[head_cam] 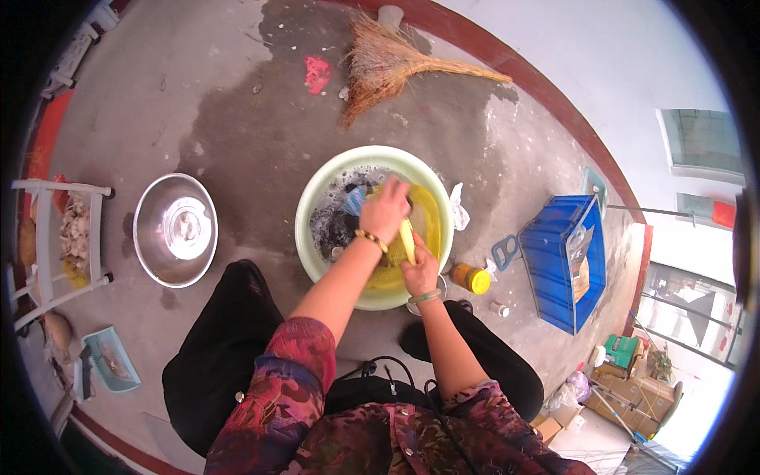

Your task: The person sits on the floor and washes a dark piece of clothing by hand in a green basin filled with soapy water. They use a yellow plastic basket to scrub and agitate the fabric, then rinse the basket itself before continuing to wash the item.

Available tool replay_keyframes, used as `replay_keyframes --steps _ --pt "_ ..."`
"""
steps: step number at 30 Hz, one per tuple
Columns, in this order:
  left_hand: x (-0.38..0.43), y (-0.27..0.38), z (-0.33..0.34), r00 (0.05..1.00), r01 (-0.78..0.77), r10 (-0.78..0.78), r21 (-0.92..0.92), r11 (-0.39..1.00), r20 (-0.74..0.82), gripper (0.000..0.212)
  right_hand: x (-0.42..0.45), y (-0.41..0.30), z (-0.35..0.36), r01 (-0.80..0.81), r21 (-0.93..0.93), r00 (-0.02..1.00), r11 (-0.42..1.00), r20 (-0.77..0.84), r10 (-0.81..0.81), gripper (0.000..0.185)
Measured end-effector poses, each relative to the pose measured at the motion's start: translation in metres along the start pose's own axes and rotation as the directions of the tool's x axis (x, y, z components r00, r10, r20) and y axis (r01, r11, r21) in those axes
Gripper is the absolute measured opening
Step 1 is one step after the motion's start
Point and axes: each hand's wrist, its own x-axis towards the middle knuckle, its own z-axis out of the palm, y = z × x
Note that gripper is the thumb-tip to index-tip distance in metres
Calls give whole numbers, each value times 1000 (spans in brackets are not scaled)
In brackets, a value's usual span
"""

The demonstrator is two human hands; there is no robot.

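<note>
A pale green plastic basin [304, 237] stands on the floor before me, holding sudsy water [332, 196], dark wet cloth [335, 228] and a light blue piece [354, 200]. On its right side lies a yellow plastic item [436, 219], partly textured; my arms hide much of it. My right hand [420, 267], below a green bangle, grips a pale yellow bar-like piece [407, 240], whose exact kind is unclear. My left hand [387, 206], motion-blurred, is over the basin at the piece's upper end. Whether its fingers hold anything does not show.
A steel bowl [175, 231] sits on the left, near a white rack [44, 237] and a blue dustpan [113, 359]. A straw broom [386, 65] lies beyond the basin. At right are a yellow-lidded jar [472, 279], a small bottle [499, 309] and a blue crate [552, 261].
</note>
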Motion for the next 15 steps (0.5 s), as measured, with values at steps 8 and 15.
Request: replay_keyframes --steps 8,15 --pt "27 -34 -2 968 235 -248 -233 944 -28 28 -6 -2 3 50 -5 998 999 46 -50 42" --pt "-14 6 7 983 -108 71 -216 970 -172 25 9 -4 -2 86 9 994 996 61 -87 62"
